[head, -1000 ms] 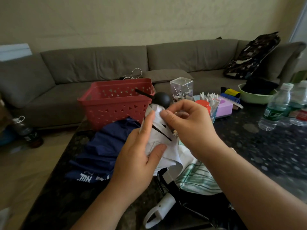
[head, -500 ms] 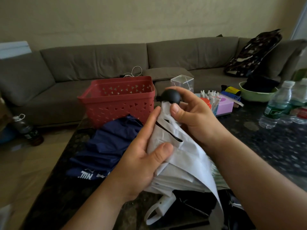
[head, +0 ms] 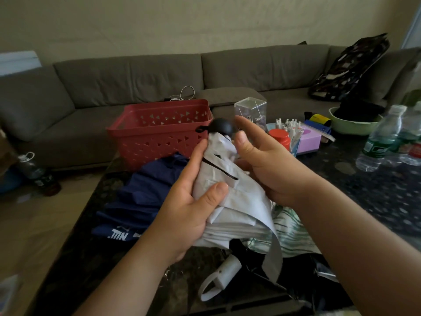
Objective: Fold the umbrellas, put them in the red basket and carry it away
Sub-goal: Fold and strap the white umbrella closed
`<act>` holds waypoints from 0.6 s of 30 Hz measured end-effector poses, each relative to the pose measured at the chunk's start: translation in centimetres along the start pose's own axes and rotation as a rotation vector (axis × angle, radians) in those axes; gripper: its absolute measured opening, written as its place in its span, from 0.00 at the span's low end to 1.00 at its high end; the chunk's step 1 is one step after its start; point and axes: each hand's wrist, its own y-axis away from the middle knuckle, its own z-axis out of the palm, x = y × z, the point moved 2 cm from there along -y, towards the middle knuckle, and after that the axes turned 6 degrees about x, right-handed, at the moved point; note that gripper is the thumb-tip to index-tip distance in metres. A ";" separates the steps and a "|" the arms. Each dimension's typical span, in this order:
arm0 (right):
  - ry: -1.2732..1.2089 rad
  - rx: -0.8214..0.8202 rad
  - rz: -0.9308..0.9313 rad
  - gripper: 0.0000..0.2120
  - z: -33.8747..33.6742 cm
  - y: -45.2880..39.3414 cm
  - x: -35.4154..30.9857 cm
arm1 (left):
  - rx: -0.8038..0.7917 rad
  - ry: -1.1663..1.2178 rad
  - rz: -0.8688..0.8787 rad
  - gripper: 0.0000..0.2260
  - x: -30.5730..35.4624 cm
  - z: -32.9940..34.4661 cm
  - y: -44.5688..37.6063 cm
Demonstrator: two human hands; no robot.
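A white umbrella [head: 230,197] with a black round cap is bunched up above the dark table. My left hand [head: 193,201] grips its folded canopy, thumb pressed on the cloth. Beside the cap hovers my right hand [head: 262,160], fingers loosely spread; its lower fingers behind the cloth are hidden. The umbrella's white handle with a loop [head: 218,277] hangs below. A navy blue umbrella [head: 148,192] lies crumpled on the table to the left. Behind it stands the red basket [head: 159,133], nothing visible inside.
The dark speckled table [head: 376,190] carries a clear box [head: 250,110], a pen holder, a red-lidded jar [head: 279,136], a pink box, a green bowl [head: 350,126] and water bottles [head: 382,142]. A striped cloth lies under my right arm. A grey sofa runs behind; a bottle stands on the floor at left.
My right hand has let go of the black cap and opened beside it. The left hand keeps its grip on the white canopy, which sits slightly lower.
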 end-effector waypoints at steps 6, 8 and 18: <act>0.212 0.028 -0.076 0.04 0.0 0.4 -0.1 | 0.047 -0.021 0.055 0.33 0.6 -2.1 -0.7; 0.195 0.051 -0.184 0.01 0.6 0.6 -0.5 | -0.016 -0.006 0.044 0.33 0.6 -2.3 -0.8; 0.066 -0.017 -0.213 0.03 1.6 1.5 -2.0 | -0.305 0.235 0.014 0.31 -0.3 -3.6 -0.5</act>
